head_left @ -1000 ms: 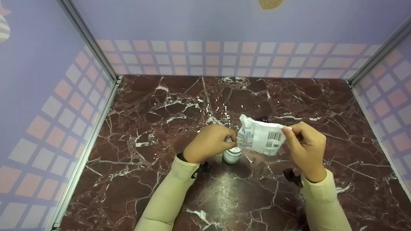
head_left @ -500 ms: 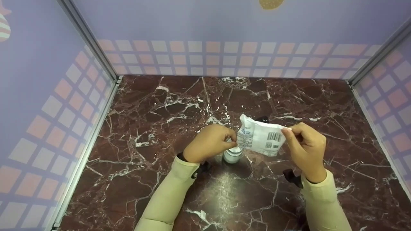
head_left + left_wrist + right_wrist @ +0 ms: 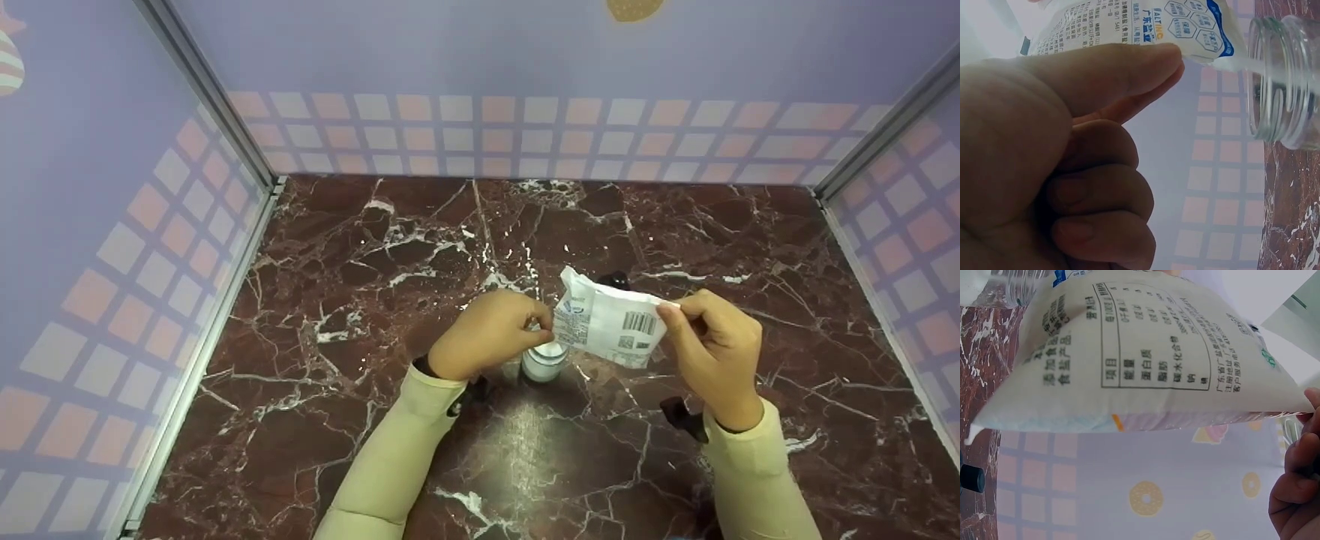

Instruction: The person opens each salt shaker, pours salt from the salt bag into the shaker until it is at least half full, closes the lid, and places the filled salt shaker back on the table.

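Note:
A white printed bag of salt (image 3: 607, 322) is held up slanted between both hands. Near its lower left corner, thumb and forefinger of my left hand (image 3: 487, 330) pinch it, the other fingers curled in. My right hand (image 3: 716, 337) pinches the far upper end between thumb and forefinger. Below the left corner stands a small clear glass jar (image 3: 544, 367), uncapped, with white salt in it. The left wrist view shows a white stream of salt (image 3: 1244, 64) running from the bag's blue-edged corner into the jar's threaded mouth. Printed tables cover the bag's side in the right wrist view.
Behind the bag, a small black object (image 3: 616, 280) partly shows; the right wrist view has a black cap (image 3: 971, 478) there. White specks lie on the dark red marbled tabletop (image 3: 360, 450). Lilac checked panels (image 3: 525, 67) enclose its back and both sides.
The right end of the bag and my right hand have sunk very slightly. My left hand and the jar stay in place.

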`<state>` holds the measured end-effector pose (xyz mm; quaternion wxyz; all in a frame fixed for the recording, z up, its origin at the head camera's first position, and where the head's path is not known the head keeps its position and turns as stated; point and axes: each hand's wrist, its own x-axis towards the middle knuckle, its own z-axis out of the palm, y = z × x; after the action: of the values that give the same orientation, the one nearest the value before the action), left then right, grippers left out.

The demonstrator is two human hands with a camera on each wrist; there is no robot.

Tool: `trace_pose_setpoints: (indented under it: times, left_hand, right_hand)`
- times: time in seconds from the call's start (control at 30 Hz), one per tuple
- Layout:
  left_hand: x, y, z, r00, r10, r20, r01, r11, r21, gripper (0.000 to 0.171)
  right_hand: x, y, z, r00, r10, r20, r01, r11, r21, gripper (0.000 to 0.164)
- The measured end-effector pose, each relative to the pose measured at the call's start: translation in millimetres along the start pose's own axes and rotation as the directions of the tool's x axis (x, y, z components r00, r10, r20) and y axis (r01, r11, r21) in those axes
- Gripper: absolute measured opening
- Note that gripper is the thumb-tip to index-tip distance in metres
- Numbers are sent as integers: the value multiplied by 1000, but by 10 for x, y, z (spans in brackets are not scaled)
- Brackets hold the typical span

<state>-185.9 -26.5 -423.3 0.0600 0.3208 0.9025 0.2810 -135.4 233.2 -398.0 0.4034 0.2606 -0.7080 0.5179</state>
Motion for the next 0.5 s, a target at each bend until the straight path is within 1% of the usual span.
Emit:
trace_pose_setpoints:
  times: [0.3, 0.5]
  left_hand:
    - [-14, -12, -21, 1000, 3, -8, -3, 1000, -22, 11]
    - [-22, -2, -41, 1000, 10, -9, -10, 999, -30, 9]
  right_hand:
    - [-1, 5, 25, 999, -13, -46, 14, 1000, 15, 46]
    - [-1, -4, 47, 996, -11, -89, 11, 1000, 1, 46]
